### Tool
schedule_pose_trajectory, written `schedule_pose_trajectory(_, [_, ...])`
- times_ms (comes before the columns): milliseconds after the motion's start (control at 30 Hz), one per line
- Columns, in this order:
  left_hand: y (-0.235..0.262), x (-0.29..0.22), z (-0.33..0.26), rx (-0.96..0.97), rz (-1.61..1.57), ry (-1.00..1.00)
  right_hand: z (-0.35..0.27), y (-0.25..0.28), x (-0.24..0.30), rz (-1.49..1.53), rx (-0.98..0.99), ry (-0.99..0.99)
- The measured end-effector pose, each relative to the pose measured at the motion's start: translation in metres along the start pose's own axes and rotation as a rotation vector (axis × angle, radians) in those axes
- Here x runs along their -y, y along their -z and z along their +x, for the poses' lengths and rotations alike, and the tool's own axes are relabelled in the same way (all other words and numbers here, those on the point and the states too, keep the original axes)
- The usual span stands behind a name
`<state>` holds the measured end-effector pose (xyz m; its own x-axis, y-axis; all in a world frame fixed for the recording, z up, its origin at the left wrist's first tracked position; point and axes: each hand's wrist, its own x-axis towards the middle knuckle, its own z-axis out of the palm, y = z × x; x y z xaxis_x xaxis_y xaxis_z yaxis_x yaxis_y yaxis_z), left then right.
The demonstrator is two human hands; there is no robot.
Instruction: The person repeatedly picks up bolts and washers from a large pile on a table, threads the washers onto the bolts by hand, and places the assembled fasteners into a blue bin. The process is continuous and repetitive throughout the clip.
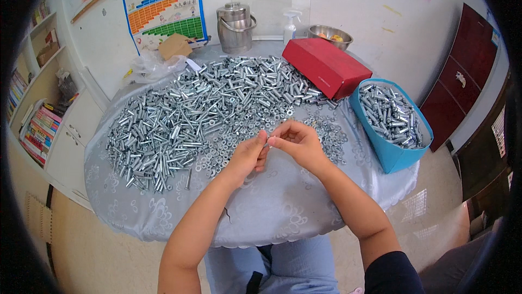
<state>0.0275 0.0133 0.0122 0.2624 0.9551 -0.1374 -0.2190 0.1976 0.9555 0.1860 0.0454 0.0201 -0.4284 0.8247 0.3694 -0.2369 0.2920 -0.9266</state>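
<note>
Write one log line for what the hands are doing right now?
left hand: pinching small metal part | right hand: meeting it at fingertips | bolt pile: spread on grey tablecloth | blue bin: holds bolts

Shiny metal bolts (179, 114) lie on a glossy, patterned grey tablecloth (283, 201).

Two hands are at work, the left hand (249, 154) and the right hand (296, 141), fingers meeting over one round worktop (283, 207). Beyond the fingers lies one heap of metal sleeves (201, 109), too many to count, with one spread of washers (326, 131) beside the right hand's fingers. Further out: one red box (325, 66), one blue basket (389, 152), one steel pot (235, 26), one spray bottle (291, 26), one steel bowl (329, 35).
</note>
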Motion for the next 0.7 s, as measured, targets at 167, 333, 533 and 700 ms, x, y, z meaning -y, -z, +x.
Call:
schedule_pose_trajectory(167, [-0.005,0.0,0.002,-0.09,-0.052,-0.09,0.0,0.003,-0.011,-0.095,-0.107,0.079])
schedule_pose_trajectory(333, [0.007,0.004,0.006,-0.237,-0.135,-0.115,0.0,0.008,-0.02,-0.762,-0.123,0.227])
schedule_pose_trajectory(533, [0.003,0.002,0.004,-0.251,-0.105,-0.124,-0.002,0.011,-0.037,-1.148,0.01,0.215])
schedule_pose_trajectory(700, [0.001,-0.001,0.003,-0.246,-0.143,-0.142,-0.001,0.012,-0.045,-1.103,-0.025,0.216])
